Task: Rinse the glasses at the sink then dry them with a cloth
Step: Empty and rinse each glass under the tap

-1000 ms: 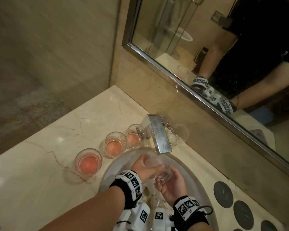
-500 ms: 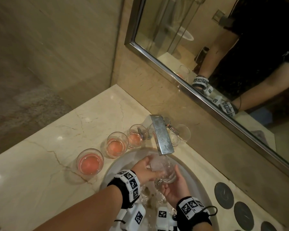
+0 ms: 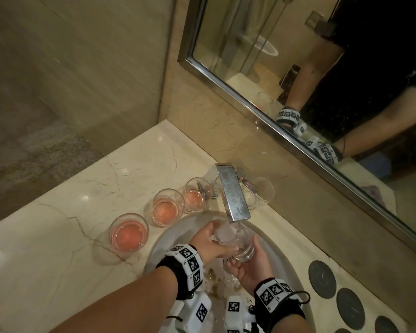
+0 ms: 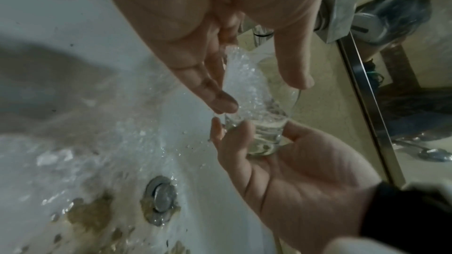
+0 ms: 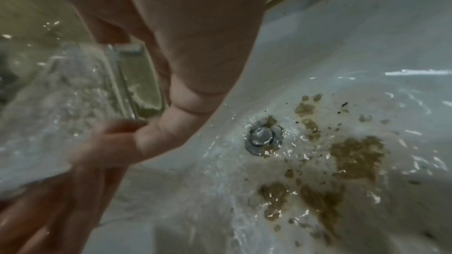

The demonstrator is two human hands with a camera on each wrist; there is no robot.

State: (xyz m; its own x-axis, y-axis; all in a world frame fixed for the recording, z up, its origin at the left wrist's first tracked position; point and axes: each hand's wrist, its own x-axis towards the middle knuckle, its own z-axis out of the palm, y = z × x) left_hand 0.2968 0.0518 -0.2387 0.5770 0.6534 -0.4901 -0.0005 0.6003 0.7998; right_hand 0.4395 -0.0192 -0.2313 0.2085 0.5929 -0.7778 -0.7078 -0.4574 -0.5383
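Observation:
Both hands hold a clear glass (image 3: 241, 243) under the chrome faucet (image 3: 233, 195), over the white sink (image 3: 173, 236). My left hand (image 3: 216, 239) grips its upper wall, thumb on one side and fingers on the other. My right hand (image 3: 238, 263) cups the base with curled fingers. In the left wrist view the water stream (image 4: 244, 76) froths into the glass (image 4: 266, 132) between my left hand (image 4: 261, 94) and my right hand (image 4: 254, 142). The right wrist view shows the glass (image 5: 73, 94) blurred beside my right thumb (image 5: 156, 138).
Three glasses of pink liquid (image 3: 129, 233) (image 3: 166, 207) (image 3: 195, 195) line the marble counter left of the faucet. An empty glass (image 3: 262, 191) stands behind it. Brown residue (image 5: 354, 155) lies around the drain (image 5: 263, 140). Dark round coasters (image 3: 322, 278) sit at the right, below the mirror (image 3: 298, 68).
The glass has risen a little closer under the spout and water now froths inside it. Both hands keep their hold.

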